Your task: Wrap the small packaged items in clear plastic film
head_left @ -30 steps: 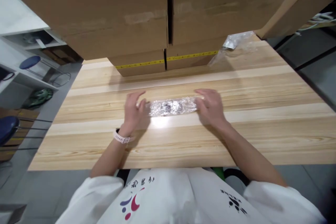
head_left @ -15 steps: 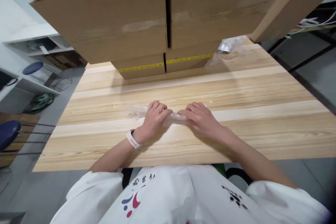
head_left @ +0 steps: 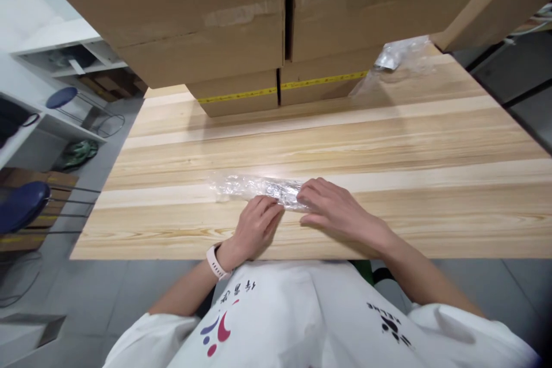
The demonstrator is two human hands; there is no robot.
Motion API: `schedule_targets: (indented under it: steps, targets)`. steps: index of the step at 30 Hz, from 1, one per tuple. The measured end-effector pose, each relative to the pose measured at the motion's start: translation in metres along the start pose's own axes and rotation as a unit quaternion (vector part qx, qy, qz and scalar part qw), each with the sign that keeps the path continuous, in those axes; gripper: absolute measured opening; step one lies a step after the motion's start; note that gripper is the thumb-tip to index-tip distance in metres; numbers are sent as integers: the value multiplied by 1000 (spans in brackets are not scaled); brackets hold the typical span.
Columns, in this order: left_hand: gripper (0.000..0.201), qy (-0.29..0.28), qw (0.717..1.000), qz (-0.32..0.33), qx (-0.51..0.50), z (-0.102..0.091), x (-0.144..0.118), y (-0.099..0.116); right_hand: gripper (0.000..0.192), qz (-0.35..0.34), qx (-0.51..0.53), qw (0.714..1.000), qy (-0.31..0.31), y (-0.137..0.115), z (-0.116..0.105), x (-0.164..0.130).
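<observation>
A long clear plastic packet (head_left: 254,188) with something small and dark inside lies flat on the pale wooden table (head_left: 388,138). My left hand (head_left: 255,227) rests near the table's front edge, fingertips touching the packet's near side. My right hand (head_left: 338,211) lies flat over the packet's right end, fingers pointing left and pressing it down. A white watch sits on my left wrist. The packet's left half stays uncovered.
Stacked cardboard boxes (head_left: 241,29) fill the back of the table, yellow tape along the lowest ones. A crumpled clear bag (head_left: 399,60) lies at the back right. White shelves (head_left: 52,69) and blue stools (head_left: 19,207) stand on the floor to the left.
Both hands came in from the packet's two ends to its middle, then drew back toward me. The left hand now sits below the packet and its left half shows again.
</observation>
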State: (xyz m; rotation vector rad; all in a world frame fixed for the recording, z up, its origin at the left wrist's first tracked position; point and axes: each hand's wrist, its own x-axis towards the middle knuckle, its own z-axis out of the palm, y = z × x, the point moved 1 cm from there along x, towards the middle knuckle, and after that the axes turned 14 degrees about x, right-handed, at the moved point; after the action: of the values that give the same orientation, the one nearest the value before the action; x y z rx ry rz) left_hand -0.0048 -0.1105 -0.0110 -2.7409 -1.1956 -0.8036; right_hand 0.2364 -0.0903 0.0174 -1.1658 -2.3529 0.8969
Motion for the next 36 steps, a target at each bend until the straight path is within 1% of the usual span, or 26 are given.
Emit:
schedule_targets:
  steps: [1,2,5,8,10,12,14,15,16,17,18,20,22,24,26,28,30,32,34,36]
  targets:
    - [26,-1,1000,-7,-2,1,-1,1,10,2,2,1000,-1,0,3,1]
    - [30,0,1000,-13,1,2,-1,2,8,6,10,1000,1,2,5,1]
    - [40,-6,1000,-23,13,5,1,2,22,16,71,997,15,7,5,1]
    - [47,-52,998,-28,19,11,9,2,21,61,175,982,28,7,2,-1]
    - [50,-91,995,-31,21,16,13,4,23,104,256,961,28,5,2,-3]
    - [53,-125,991,-34,18,21,16,7,26,139,332,932,36,6,4,-6]
    - [54,-150,988,-33,12,23,15,9,27,177,390,901,72,13,3,-11]
    - [52,-159,987,-27,8,23,15,9,28,200,403,888,100,19,1,-15]
    - [48,-167,986,-17,3,22,13,10,28,222,396,882,126,27,-4,-18]
    - [44,-172,985,-4,-2,21,12,10,27,240,366,887,146,35,-9,-22]
    - [40,-175,984,9,-8,20,12,9,26,253,315,901,159,43,-17,-26]
    - [33,-178,983,24,-21,19,12,8,25,265,176,932,175,55,-33,-31]
    - [27,-181,983,24,-31,19,14,7,27,267,74,943,186,58,-45,-30]
    - [22,-187,981,25,-38,19,19,7,34,259,50,948,177,51,-46,-22]
    - [16,-194,980,34,-39,19,25,9,46,235,61,960,139,38,-36,-6]
    - [12,-205,977,52,-31,17,31,9,56,194,67,973,108,26,-17,13]
    - [15,-213,974,75,-12,14,37,9,51,145,76,981,102,20,4,27]
    - [22,-212,972,96,10,11,41,7,39,106,91,983,119,24,21,34]
    - [28,-207,971,113,28,10,44,3,33,81,101,980,148,33,30,34]
    - [28,-201,970,128,40,12,49,0,31,58,95,978,179,43,33,30]
